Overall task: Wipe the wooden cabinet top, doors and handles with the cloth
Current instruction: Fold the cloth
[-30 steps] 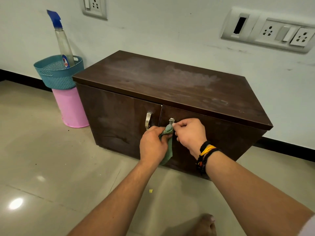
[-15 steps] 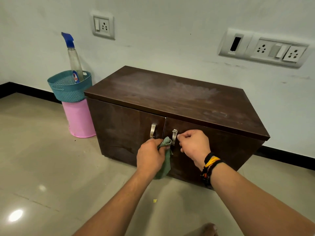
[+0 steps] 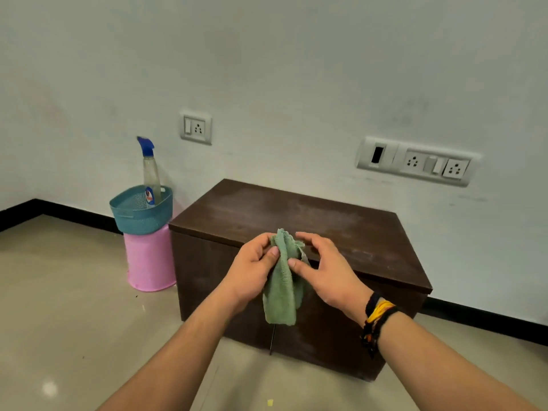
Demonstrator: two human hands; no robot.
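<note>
A low dark wooden cabinet (image 3: 341,229) stands against the wall, its top streaked with pale smears. In front of it hangs a green cloth (image 3: 281,295), held up between both hands. My left hand (image 3: 252,268) pinches the cloth's upper edge with thumb and fingers. My right hand (image 3: 323,268) touches the cloth with its thumb, the other fingers spread apart above it. The hands and the cloth hide the door handles; only the lower part of the seam between the two doors shows below the cloth.
To the cabinet's left a teal basket (image 3: 139,216) holding a spray bottle (image 3: 150,170) sits on a pink bin (image 3: 148,262). Wall sockets (image 3: 415,161) are mounted above the cabinet. Glossy beige tiles cover the floor, with a black skirting along the wall.
Both hands have come off the door handles and lifted the cloth up in front of the cabinet. The camera has pulled back and tilted upward.
</note>
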